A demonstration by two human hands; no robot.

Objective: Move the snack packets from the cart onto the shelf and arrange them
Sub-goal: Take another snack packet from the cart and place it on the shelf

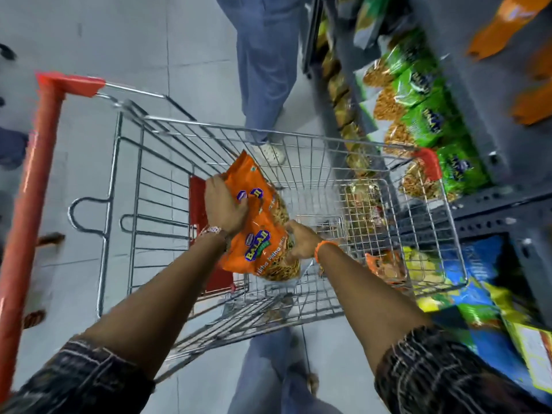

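Orange snack packets sit stacked between my hands, inside the wire cart. My left hand grips the upper part of the stack from the left. My right hand holds the lower right edge of the front packet. The stack is lifted above the cart's floor. Another orange packet lies low at the cart's right side, seen through the mesh. The grey shelf runs along the right, with green packets standing in a row and orange packets on a higher level.
A person in blue trousers stands just beyond the cart, foot close to its far side. The cart's red handle bar is on the left. Blue and yellow packets fill the low shelf at right. Grey tiled floor lies to the left.
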